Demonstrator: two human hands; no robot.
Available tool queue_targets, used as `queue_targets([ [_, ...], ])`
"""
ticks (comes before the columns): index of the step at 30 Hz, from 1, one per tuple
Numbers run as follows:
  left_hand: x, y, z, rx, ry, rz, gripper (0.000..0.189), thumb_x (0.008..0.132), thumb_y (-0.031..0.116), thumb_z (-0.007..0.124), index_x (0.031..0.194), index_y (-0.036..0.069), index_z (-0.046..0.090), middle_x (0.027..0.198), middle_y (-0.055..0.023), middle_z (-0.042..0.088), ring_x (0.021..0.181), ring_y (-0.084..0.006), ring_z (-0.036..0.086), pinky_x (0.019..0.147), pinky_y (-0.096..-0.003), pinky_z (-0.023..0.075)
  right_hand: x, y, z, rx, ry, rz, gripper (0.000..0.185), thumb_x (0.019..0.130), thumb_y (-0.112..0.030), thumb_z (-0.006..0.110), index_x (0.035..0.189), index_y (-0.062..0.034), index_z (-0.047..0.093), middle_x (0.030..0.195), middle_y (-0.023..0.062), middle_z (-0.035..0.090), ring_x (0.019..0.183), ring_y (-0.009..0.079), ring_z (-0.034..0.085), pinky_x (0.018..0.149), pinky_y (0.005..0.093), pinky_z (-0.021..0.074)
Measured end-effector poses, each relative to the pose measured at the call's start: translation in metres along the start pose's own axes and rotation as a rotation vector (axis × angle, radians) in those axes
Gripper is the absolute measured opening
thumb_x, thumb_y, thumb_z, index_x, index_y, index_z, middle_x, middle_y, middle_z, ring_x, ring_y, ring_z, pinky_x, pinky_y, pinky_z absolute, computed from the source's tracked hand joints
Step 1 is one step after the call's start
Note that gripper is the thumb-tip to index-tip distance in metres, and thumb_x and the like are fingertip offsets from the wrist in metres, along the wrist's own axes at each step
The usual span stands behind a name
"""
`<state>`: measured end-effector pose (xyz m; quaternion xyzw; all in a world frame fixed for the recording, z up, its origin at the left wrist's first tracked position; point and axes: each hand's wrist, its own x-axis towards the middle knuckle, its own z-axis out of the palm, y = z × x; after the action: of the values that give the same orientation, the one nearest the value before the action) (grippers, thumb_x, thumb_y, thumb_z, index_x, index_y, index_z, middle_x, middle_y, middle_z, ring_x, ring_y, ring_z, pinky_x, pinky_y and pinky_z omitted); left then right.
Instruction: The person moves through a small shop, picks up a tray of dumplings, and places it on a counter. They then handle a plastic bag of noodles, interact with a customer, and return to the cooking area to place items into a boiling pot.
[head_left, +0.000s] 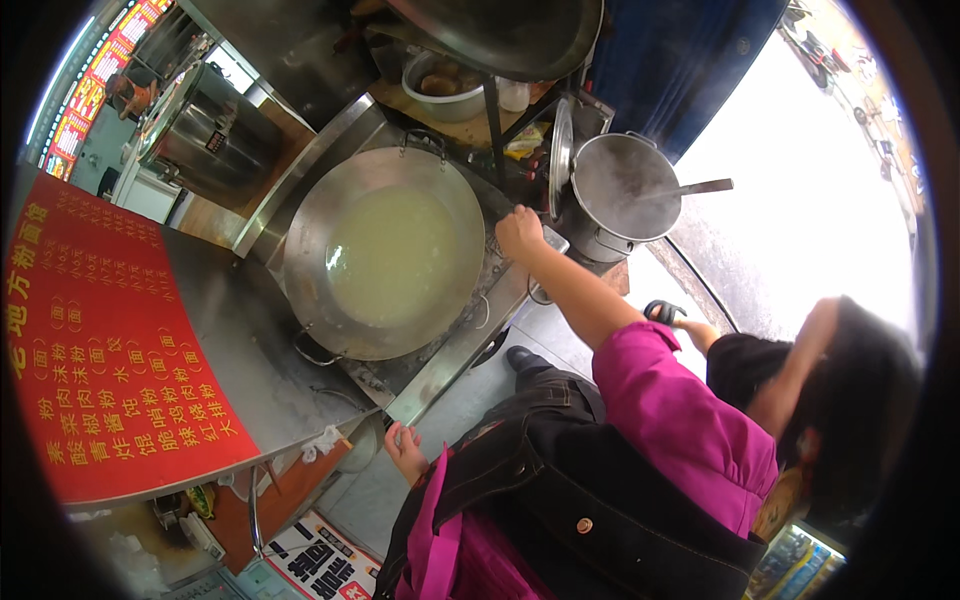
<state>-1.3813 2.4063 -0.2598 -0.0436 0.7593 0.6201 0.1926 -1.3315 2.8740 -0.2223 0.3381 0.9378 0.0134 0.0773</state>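
In front of me a wide steel wok (450, 176) with side handles sits on the stove, holding pale greenish, cloudy liquid (394, 255). My right hand (520, 234) is at the stove's right side, between the wok and a steaming stockpot (628, 184). Its fingers are curled, and whether they grip anything is hidden. A small metal container (556, 240) shows just beside that hand. My left hand (407, 450) is low by the front corner of the steel counter (247, 337), fingers loosely apart and nothing seen in them.
A ladle handle (709, 187) sticks out of the stockpot, whose lid (561, 157) leans upright beside it. Behind the wok, a white basin (446, 97) stands on a shelf. A person (832, 397) in dark clothes is close on my right. A red menu board (112, 352) covers the left counter.
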Motion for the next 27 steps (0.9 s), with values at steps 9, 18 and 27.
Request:
queue_targets([
  [9, 0.008, -0.044, -0.006, -0.047, 0.028, -0.01, 0.03, 0.092, 0.019, 0.056, 0.12, 0.012, 0.049, 0.118, -0.005, 0.05, 0.094, -0.0183, 0.057, 0.079, -0.0319, 0.0475, 0.135, 0.028, 0.044, -0.291, -0.277, -0.013, 0.036, 0.086, -0.024, 0.057, 0.118, -0.0102, 0.065, 0.123, 0.0099, 0.061, 0.117, 0.0373, 0.05, 0.091, 0.0559, 0.0391],
  [18, -0.012, -0.048, -0.011, -0.053, 0.265, -0.205, 0.029, 0.089, 0.013, 0.06, 0.116, 0.011, 0.05, 0.099, -0.0044, 0.053, 0.081, -0.0139, 0.057, 0.066, -0.0246, 0.048, 0.312, 0.11, 0.281, -1.233, -1.195, 0.386, 0.033, 0.087, -0.024, 0.06, 0.114, -0.0059, 0.059, 0.107, 0.0057, 0.065, 0.09, 0.0233, 0.063, 0.078, 0.0448, 0.0505],
  [27, -0.018, -0.031, 0.011, 0.02, 0.32, -0.216, 0.029, 0.09, 0.018, 0.061, 0.117, 0.014, 0.05, 0.093, -0.0035, 0.055, 0.08, -0.0137, 0.057, 0.065, -0.0261, 0.048, 0.264, 0.163, 0.257, -1.149, -1.172, 0.32, 0.043, 0.097, -0.037, 0.038, 0.128, -0.0096, 0.049, 0.121, 0.0069, 0.057, 0.11, 0.0203, 0.054, 0.094, 0.0403, 0.0399],
])
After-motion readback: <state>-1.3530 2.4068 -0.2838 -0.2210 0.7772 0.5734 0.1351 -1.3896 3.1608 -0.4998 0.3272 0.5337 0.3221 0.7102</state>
